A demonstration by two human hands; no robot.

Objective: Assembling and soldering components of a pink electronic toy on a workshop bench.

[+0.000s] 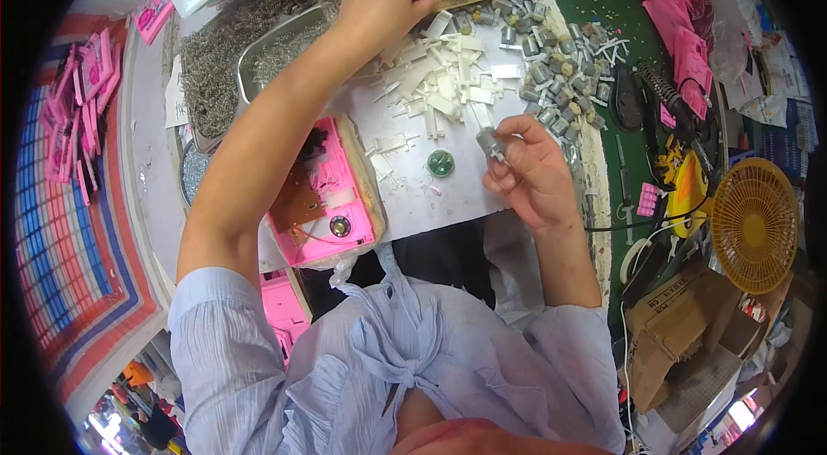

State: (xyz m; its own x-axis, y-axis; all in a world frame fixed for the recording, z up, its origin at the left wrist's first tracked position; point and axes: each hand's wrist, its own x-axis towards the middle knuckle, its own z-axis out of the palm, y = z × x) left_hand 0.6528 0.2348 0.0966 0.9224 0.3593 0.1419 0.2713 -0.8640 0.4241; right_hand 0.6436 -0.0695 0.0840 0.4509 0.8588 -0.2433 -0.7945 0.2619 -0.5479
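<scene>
Though small, motor in right hand.

bright, fairly even light fills the middle, leaving the smooth white surface pale and washing detail from the jumbled white plastic parts. shadows are soft. fisheye distortion bows the blue, red and white striped woven sheet at left; a black border rounds the frame, with blown-out glare near both lower corners.
</scene>
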